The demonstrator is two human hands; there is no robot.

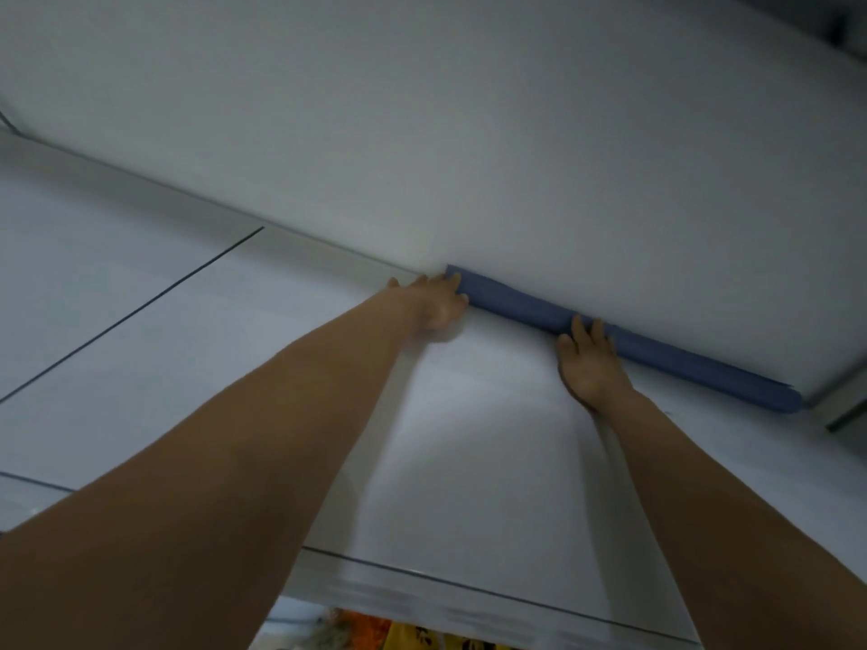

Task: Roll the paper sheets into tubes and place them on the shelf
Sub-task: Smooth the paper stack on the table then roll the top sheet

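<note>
A blue rolled paper tube (657,351) lies high up along the top edge of a white shelf front (469,438), right under a white surface above. Both my arms reach up to it. My left hand (436,302) touches the tube's left end with its fingers stretched out. My right hand (591,363) presses flat against the tube's middle, fingers straight. The tube's right end (788,401) sits near the shelf's right corner. Neither hand wraps around the tube.
The white overhead surface (422,110) slopes across the upper view. Dark seams (140,312) split the white panels at left. Orange and yellow items (399,633) show at the bottom edge. A dark gap (844,415) lies past the tube's right end.
</note>
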